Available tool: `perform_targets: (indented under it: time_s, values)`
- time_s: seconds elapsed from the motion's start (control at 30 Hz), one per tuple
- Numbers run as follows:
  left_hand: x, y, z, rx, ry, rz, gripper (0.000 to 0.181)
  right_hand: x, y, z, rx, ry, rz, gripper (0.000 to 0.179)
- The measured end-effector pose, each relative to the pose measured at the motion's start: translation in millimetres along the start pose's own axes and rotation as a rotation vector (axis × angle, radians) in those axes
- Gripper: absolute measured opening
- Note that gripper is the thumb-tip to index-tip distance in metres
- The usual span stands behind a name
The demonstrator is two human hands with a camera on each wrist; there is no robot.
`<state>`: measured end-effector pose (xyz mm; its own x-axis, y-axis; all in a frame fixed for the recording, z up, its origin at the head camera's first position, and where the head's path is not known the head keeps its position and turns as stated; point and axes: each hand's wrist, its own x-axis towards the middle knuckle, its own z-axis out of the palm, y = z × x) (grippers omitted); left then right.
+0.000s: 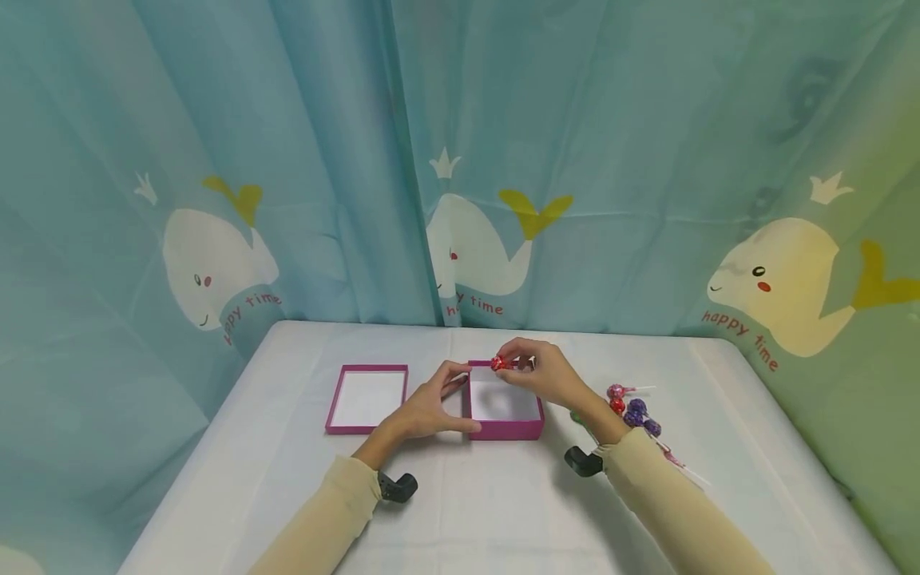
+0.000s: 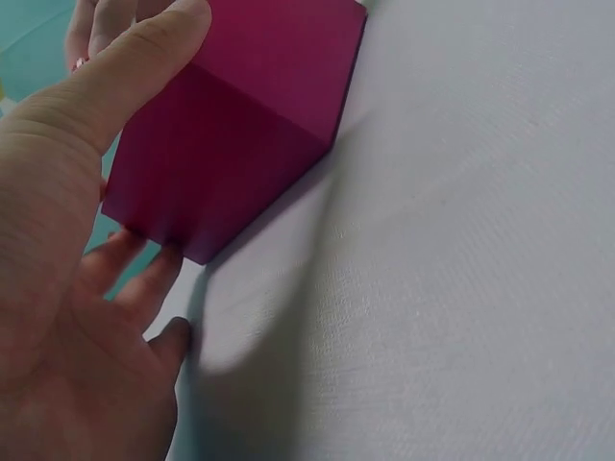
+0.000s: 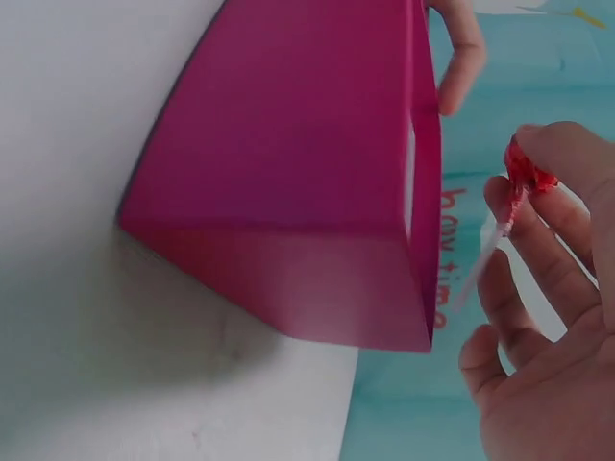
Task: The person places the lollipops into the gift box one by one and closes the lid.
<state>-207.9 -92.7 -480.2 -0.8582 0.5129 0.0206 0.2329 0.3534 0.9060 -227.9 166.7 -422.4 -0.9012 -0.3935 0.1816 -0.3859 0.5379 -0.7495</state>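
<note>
A magenta box (image 1: 506, 431) with a white inside stands on the table, its top side uncovered. My left hand (image 1: 430, 406) grips the box's left side, thumb at the front corner and fingers round the back corner, as the left wrist view shows from close by. Between thumb and fingertips, my right hand (image 1: 541, 372) pinches a red-wrapped lollipop (image 1: 497, 363) over the box's far edge. In the right wrist view the lollipop's white stick (image 3: 478, 268) points down and away from its wrapped head (image 3: 524, 168).
A shallow magenta lid (image 1: 366, 434) with a white inside lies left of the box. Several lollipops in purple (image 1: 636, 414), red (image 1: 616, 406) and pink (image 1: 615, 390) wrappers lie right of it, partly behind my right forearm. A whale-print curtain (image 1: 323, 239) hangs behind the white table (image 1: 431, 511).
</note>
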Motion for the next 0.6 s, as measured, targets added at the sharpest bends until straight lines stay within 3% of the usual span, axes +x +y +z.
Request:
perform_targets:
  time_s: [0.27,0.6]
  values:
    - [-1.7,-1.1,3.2,-0.017,0.003,0.035,0.095,3.2,0.7,15.1,-0.080,-0.063,-0.092,0.015]
    - [-1.5,-4.2,3.6,-0.036,0.003,0.027,0.098,8.9,-1.7,30.6,-0.195,-0.133,-0.075,0.014]
